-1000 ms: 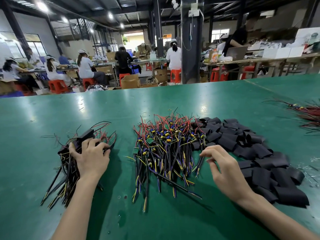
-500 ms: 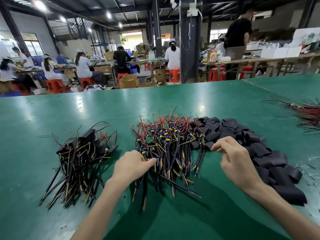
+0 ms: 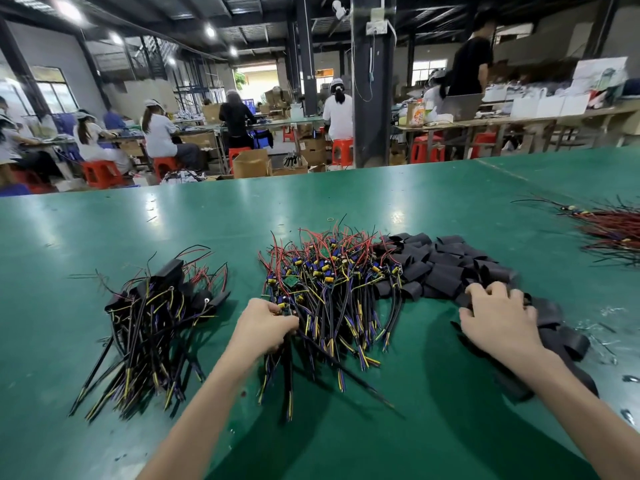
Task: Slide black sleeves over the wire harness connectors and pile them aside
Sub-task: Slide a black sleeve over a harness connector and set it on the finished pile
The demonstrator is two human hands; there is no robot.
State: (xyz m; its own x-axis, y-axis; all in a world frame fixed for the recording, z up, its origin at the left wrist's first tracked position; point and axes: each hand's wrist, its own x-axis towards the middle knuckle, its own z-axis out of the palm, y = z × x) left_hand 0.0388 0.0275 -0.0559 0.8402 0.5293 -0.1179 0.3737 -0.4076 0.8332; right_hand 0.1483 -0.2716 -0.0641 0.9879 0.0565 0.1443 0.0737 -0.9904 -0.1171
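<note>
A heap of bare wire harnesses (image 3: 332, 285) with red, yellow and purple leads lies in the middle of the green table (image 3: 415, 209). My left hand (image 3: 265, 325) grips one harness at the heap's near left edge. To the right spreads a pile of flat black sleeves (image 3: 446, 268). My right hand (image 3: 498, 317) lies on that pile with fingers curled onto a sleeve; whether it holds one is unclear. At the left sits a pile of sleeved harnesses (image 3: 156, 313).
Another bundle of red wires (image 3: 613, 233) lies at the table's far right edge. Small wire scraps (image 3: 627, 379) dot the right near side. Beyond the table several people sit at benches on red stools, and a dark pillar (image 3: 372, 81) stands behind.
My left hand left the sleeved pile, crossed right and took hold of a harness in the middle heap. My right hand moved right from the heap's edge onto the black sleeves.
</note>
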